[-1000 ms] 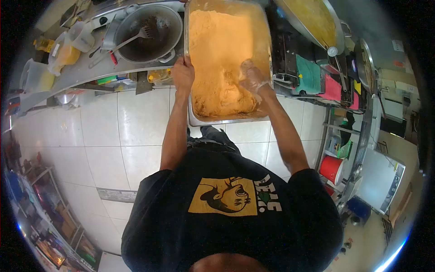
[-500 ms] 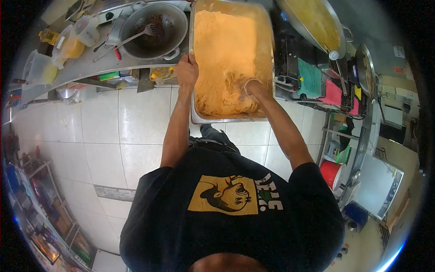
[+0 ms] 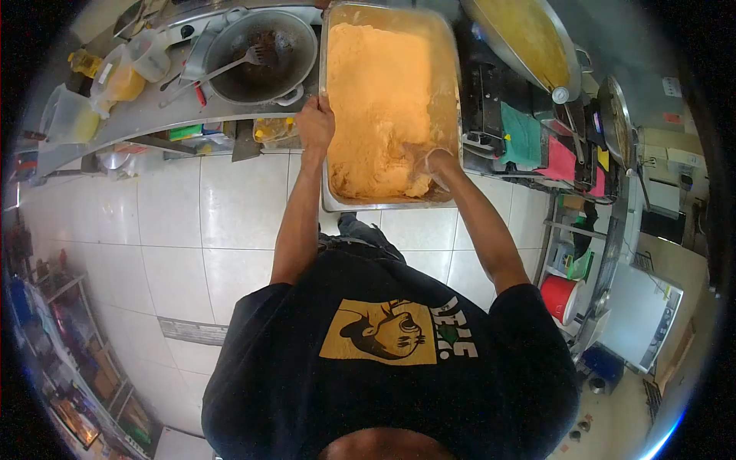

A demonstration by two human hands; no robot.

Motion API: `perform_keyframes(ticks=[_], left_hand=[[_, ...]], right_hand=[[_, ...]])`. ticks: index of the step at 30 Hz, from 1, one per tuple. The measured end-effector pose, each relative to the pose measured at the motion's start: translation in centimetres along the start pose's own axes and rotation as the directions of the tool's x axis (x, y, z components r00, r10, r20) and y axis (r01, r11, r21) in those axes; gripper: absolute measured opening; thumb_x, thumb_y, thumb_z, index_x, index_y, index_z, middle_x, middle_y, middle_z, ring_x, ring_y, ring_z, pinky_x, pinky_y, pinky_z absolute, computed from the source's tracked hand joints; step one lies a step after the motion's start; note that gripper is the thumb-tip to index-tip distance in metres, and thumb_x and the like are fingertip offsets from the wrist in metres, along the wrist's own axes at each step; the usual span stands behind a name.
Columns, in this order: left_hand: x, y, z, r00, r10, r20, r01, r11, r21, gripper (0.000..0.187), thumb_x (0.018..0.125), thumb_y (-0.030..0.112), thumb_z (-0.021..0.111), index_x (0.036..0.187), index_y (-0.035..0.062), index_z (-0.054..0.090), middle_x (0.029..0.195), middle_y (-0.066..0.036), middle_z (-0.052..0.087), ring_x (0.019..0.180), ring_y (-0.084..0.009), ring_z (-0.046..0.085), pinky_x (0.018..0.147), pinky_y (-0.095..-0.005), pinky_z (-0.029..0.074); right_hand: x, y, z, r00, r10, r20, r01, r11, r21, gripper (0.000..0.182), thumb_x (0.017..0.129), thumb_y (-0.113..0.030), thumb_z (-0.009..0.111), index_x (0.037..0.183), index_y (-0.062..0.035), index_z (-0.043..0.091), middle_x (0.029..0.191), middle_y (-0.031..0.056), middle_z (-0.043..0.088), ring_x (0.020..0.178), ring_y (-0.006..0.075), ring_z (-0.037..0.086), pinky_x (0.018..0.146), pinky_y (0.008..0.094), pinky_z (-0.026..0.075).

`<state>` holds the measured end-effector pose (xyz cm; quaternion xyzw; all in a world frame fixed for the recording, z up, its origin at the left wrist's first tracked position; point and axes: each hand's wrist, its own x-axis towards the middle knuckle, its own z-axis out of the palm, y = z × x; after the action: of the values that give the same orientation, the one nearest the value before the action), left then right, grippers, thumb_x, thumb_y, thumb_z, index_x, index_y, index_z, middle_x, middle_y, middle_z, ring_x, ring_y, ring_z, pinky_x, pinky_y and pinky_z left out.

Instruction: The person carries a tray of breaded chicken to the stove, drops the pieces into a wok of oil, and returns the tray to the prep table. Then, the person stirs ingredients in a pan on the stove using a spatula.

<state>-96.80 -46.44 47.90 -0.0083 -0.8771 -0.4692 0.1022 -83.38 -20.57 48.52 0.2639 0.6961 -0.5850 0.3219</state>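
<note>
A deep rectangular metal tray [image 3: 454, 92] holds a wide bed of orange powder [image 3: 379, 84], darker and clumped towards the near end. My left hand [image 3: 315, 124] is closed on the tray's left rim, thumb up at the edge. Inside the near right part of the tray is my right hand [image 3: 431, 162], in a clear plastic glove that ends at the wrist. Its fingers reach left into the powder and blend with it, dusted the same orange.
Left of the tray, a large wok [image 3: 262, 57] with a slotted spatula [image 3: 253, 55] sits on the steel counter [image 3: 172, 115], near several plastic jugs [image 3: 123, 73]. A big pan of yellow liquid [image 3: 529, 38] stands at right, beside a green cloth [image 3: 520, 134] and pink cloth [image 3: 558, 159].
My right hand has shifted slightly right and down in the tray, and its gloved fingers now show more above the powder. My left hand keeps its hold on the rim.
</note>
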Motion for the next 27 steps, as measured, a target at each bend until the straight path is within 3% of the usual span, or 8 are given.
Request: perform_keyframes(ticks=[4,7,9,13,16,20,24,27], left_hand=[[-0.1,0.2,-0.1,0.999,-0.027,0.031,0.026,0.999,0.025,0.036,0.090,0.027,0.049,0.069,-0.0018,0.057,0.067,-0.025,0.058,0.064,-0.0429,0.058,0.055,-0.0470,0.044],[0.0,0.7,-0.4,0.998,-0.041,0.042,0.039,0.999,0.036,0.035,0.090,0.027,0.049,0.070,-0.0014,0.057,0.068,-0.025,0.058,0.064,-0.0431,0.057,0.055,-0.0471,0.044],[-0.1,0.8,-0.4,1.000,-0.025,0.012,0.025,1.000,-0.017,0.034,0.090,0.026,0.049,0.071,-0.0008,0.057,0.068,-0.025,0.057,0.065,-0.0442,0.057,0.055,-0.0479,0.044],[-0.1,-0.4,0.5,1.000,-0.023,0.002,0.023,0.999,0.029,0.034,0.090,0.026,0.049,0.072,-0.0013,0.056,0.068,-0.026,0.056,0.069,-0.0458,0.056,0.056,-0.0487,0.043],[0.0,-0.4,0.4,1.000,0.003,-0.006,-0.004,0.997,-0.083,0.034,0.089,0.027,0.050,0.072,-0.0021,0.055,0.069,-0.027,0.056,0.070,-0.0461,0.055,0.056,-0.0485,0.042],[-0.2,0.1,0.0,0.998,-0.056,0.014,0.056,0.997,-0.044,0.034,0.089,0.027,0.051,0.072,-0.0025,0.055,0.067,-0.027,0.055,0.066,-0.0463,0.053,0.055,-0.0481,0.041],[-0.2,0.1,-0.1,0.994,-0.088,0.067,0.091,0.995,-0.049,0.033,0.090,0.026,0.050,0.074,-0.0024,0.055,0.067,-0.027,0.055,0.065,-0.0465,0.053,0.054,-0.0479,0.040],[-0.3,0.6,-0.3,0.998,-0.052,0.030,0.054,0.997,-0.060,0.032,0.090,0.025,0.050,0.075,-0.0024,0.055,0.067,-0.027,0.054,0.065,-0.0467,0.052,0.054,-0.0478,0.039]], right_hand=[[-0.2,-0.2,0.2,1.000,0.009,-0.030,-0.006,0.997,0.081,0.065,0.073,-0.004,0.064,0.133,-0.0085,0.039,0.136,0.0143,0.039,0.123,0.0278,0.041,0.099,0.0344,0.037],[-1.0,-1.2,1.8,0.996,-0.090,0.005,0.087,0.949,-0.302,0.063,0.075,-0.004,0.062,0.134,-0.0089,0.039,0.137,0.0142,0.039,0.124,0.0268,0.039,0.100,0.0339,0.036],[-2.2,-2.2,4.3,0.949,-0.252,0.189,0.280,0.399,-0.873,0.057,0.078,-0.007,0.058,0.132,-0.0104,0.041,0.136,0.0150,0.039,0.124,0.0250,0.039,0.100,0.0338,0.036],[2.0,-0.4,9.6,0.979,-0.149,0.137,0.149,0.073,-0.986,0.031,0.079,-0.006,0.050,0.109,-0.0082,0.061,0.111,0.0180,0.057,0.096,0.0356,0.059,0.082,0.0366,0.049],[-1.5,-2.5,9.8,0.919,-0.385,0.089,0.085,-0.030,-0.996,0.019,0.077,-0.004,0.050,0.090,-0.0038,0.064,0.102,0.0172,0.061,0.083,0.0383,0.062,0.073,0.0399,0.052],[-4.1,-4.4,5.6,0.929,-0.359,-0.087,0.054,0.365,-0.930,0.030,0.077,-0.016,0.057,0.104,-0.0051,0.063,0.110,0.0167,0.059,0.100,0.0317,0.058,0.086,0.0346,0.047],[-1.7,0.3,0.5,0.785,-0.619,-0.037,0.287,0.415,-0.863,0.045,0.074,-0.030,0.064,0.114,-0.0083,0.061,0.112,0.0143,0.060,0.110,0.0281,0.051,0.096,0.0320,0.039],[-6.3,-5.3,0.3,0.889,-0.389,-0.241,0.015,0.552,-0.834,0.053,0.069,-0.040,0.069,0.110,-0.0083,0.062,0.112,0.0124,0.061,0.114,0.0247,0.048,0.099,0.0316,0.034]])
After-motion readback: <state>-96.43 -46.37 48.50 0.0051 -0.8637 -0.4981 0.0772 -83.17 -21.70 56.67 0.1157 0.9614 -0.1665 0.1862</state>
